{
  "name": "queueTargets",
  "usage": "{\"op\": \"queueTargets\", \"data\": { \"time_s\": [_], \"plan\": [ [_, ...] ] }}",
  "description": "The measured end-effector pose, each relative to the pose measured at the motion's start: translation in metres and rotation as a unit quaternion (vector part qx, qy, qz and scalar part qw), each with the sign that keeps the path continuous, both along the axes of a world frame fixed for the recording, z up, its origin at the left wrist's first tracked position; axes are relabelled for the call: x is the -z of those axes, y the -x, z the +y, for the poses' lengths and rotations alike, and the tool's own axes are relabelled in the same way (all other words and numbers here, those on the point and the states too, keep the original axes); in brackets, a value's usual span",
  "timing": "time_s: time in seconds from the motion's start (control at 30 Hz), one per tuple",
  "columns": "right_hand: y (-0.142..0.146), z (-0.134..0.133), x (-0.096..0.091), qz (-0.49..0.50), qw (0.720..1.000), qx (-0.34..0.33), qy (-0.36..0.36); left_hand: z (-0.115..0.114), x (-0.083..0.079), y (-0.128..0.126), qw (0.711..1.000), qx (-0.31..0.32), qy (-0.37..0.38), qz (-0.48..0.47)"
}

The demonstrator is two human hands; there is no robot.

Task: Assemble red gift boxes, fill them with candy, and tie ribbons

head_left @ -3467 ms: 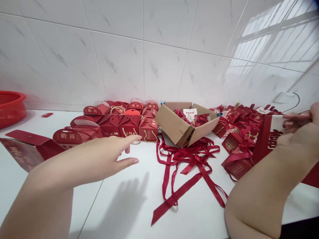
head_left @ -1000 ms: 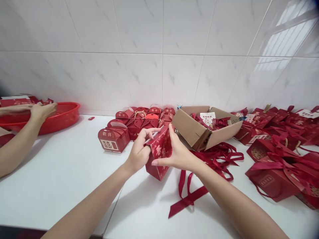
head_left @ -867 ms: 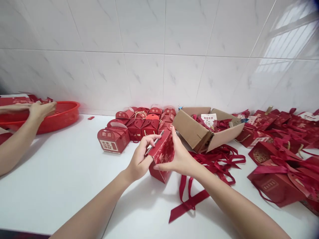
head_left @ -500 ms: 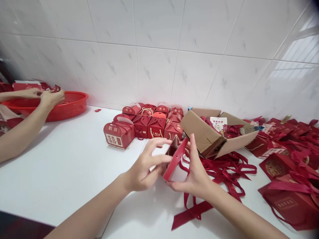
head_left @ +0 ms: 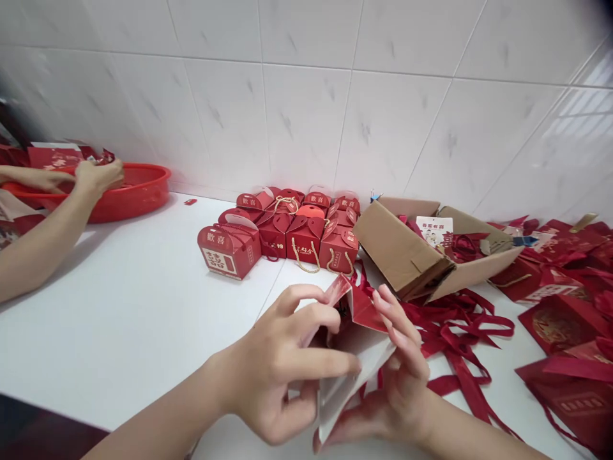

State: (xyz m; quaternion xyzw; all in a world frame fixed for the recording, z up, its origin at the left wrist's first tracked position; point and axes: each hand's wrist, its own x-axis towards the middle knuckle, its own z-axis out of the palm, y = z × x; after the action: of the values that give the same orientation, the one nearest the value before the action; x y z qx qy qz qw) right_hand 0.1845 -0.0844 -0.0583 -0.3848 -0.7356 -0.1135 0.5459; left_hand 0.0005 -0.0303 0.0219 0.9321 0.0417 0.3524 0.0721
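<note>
The red printed paper gift box (head_left: pixel 370 345), above the white bench (head_left: pixel 143 306), had just tipped pale side up, seemingly easing access inside; the right hand (head_left: pixel 405 391) held it; the left hand's (head_left: pixel 271 364) fingers spread at its opening, grip unclear.

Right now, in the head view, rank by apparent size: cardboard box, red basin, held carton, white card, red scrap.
1. Cardboard box
2. Red basin and held carton, unranked: both are partly hidden, and the carton is nearer the camera
3. White card
4. Red scrap
</note>
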Motion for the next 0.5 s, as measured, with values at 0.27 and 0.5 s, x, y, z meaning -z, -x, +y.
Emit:
{"op": "queueTargets", "data": {
  "time_s": [0.27, 0.5],
  "plan": [
    [-0.002, -0.003, -0.031, -0.060, 0.997, -0.045, -0.023, 0.007, -0.003, 0.009, 0.997, -0.052, 0.033, 0.048],
    [-0.012, -0.007, -0.042, -0.087, 0.994, -0.067, 0.009, 0.001, -0.007, 0.008, 0.993, -0.068, 0.044, 0.091]
  ]
}}
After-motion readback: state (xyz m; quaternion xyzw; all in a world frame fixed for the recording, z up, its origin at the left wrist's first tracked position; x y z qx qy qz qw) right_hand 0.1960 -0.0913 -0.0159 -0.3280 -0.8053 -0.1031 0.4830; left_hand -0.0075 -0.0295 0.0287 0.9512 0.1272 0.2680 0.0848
